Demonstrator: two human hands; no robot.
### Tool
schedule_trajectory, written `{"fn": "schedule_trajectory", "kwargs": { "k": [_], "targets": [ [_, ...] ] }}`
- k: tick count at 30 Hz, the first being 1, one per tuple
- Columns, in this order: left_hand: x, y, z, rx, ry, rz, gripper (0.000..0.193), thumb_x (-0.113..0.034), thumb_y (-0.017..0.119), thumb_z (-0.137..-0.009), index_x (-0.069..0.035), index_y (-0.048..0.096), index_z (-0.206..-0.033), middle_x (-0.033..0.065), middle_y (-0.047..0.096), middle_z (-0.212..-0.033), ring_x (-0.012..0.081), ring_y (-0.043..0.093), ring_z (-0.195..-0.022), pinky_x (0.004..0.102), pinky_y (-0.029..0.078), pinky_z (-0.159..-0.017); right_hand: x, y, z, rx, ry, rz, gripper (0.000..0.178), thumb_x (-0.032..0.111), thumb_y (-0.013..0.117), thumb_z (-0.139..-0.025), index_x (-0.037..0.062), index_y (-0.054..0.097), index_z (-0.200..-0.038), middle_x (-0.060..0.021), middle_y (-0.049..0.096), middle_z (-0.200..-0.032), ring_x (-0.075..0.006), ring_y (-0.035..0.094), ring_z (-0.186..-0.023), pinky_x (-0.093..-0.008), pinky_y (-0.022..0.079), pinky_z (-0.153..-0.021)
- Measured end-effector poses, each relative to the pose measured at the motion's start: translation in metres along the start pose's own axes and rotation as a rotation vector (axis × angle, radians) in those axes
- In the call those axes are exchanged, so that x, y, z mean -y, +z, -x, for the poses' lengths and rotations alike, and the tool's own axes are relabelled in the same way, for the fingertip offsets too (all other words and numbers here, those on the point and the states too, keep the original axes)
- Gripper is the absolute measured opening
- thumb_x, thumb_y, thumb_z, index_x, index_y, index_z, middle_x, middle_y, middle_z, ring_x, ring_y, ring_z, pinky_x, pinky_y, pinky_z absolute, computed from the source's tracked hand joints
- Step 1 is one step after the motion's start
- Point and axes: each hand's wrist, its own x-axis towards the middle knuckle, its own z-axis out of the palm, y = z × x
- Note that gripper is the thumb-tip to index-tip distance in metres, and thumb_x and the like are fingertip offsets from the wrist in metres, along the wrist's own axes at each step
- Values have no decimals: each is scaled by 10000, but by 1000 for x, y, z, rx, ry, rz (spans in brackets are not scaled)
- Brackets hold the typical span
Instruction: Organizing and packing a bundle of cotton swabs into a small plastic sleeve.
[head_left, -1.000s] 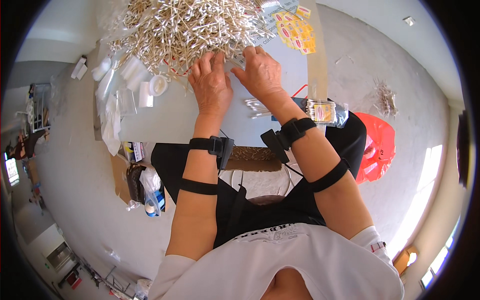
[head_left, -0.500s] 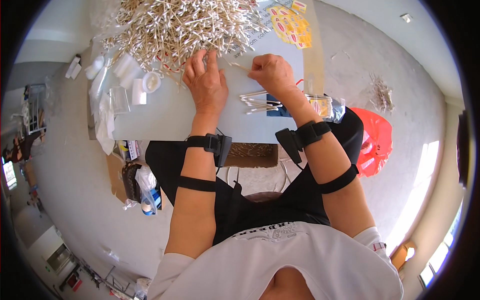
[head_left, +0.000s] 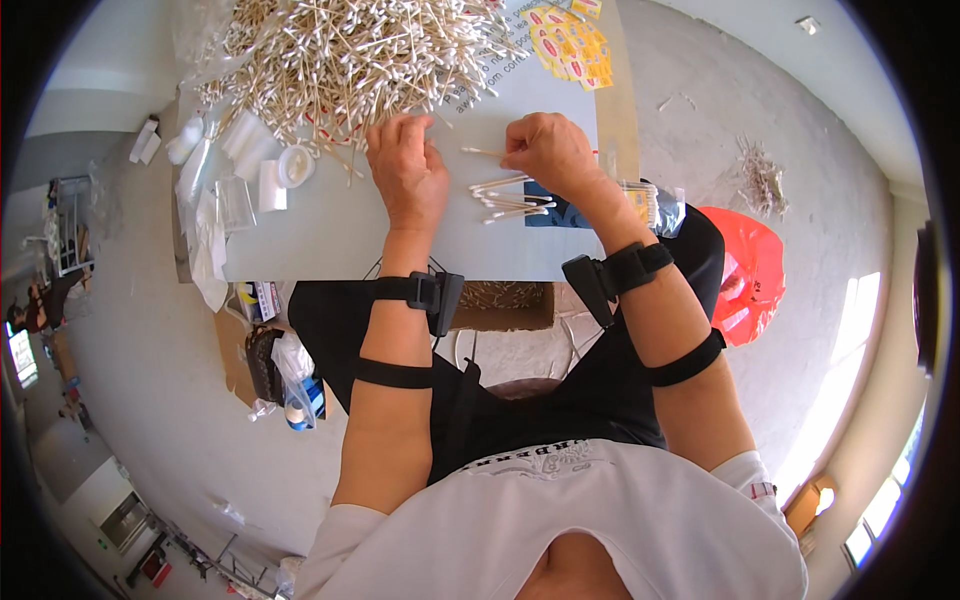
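Note:
A large heap of cotton swabs (head_left: 350,60) with pale sticks covers the far part of the table. At the heap's near edge, my left hand (head_left: 408,175) is bent with its fingers curled together; whatever is in its fingertips is hidden. My right hand (head_left: 552,155) pinches the end of a single cotton swab (head_left: 482,151), which points left toward the left hand. Just nearer to me lies a small group of loose swabs (head_left: 510,205), their ends partly over a dark blue packet (head_left: 560,212). The right forearm hides part of that packet.
Yellow printed labels (head_left: 572,50) lie at the far right of the table. White rolls (head_left: 293,166) and a clear plastic box (head_left: 236,204) stand at left. A clear bag of swabs (head_left: 655,207) sits by the right edge, a red bag (head_left: 740,275) beyond it. Below is a cardboard box (head_left: 505,305).
My left hand has drawn back slightly from the heap and its fingers have curled in. My right hand keeps its swab, now held more level and a little nearer to me.

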Motion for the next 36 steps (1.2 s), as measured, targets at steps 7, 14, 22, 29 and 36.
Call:
{"fn": "schedule_trajectory", "kwargs": {
  "k": [7,14,22,29,36],
  "targets": [
    [-6,-2,17,95,-16,88,350,120,555,-714,-51,629,-1011,94,610,-992,311,539,-958,420,465,-825,13,-9,-3,70,-47,32,179,235,777,-711,89,676,-734,-98,677,-720,-315,663,-762,-415,522,-685],
    [4,3,20,17,-161,166,414,123,560,-729,-18,596,-1116,142,570,-1104,352,539,-1059,431,467,-905,56,27,-41,-195,-20,34,206,266,684,-777,62,692,-804,-140,703,-822,-332,686,-802,-428,542,-706],
    [6,0,8,74,-231,96,434,82,618,-751,-73,616,-1156,108,552,-1083,329,548,-1027,414,484,-858,42,7,-36,59,19,171,118,106,621,-756,80,708,-832,-146,706,-856,-344,684,-855,-433,544,-748],
    [-7,6,2,93,-17,63,255,9,709,-724,-117,685,-944,55,547,-922,273,544,-886,398,486,-739,19,-1,-30,93,-27,122,68,129,648,-758,106,703,-790,-136,698,-805,-336,674,-812,-429,538,-727],
    [-1,11,7,67,19,192,209,61,663,-719,-60,663,-889,57,561,-882,292,558,-867,398,483,-717,34,25,-42,-244,-93,-108,112,172,698,-756,61,678,-751,-101,678,-715,-313,653,-705,-399,518,-663]
  ]
}}
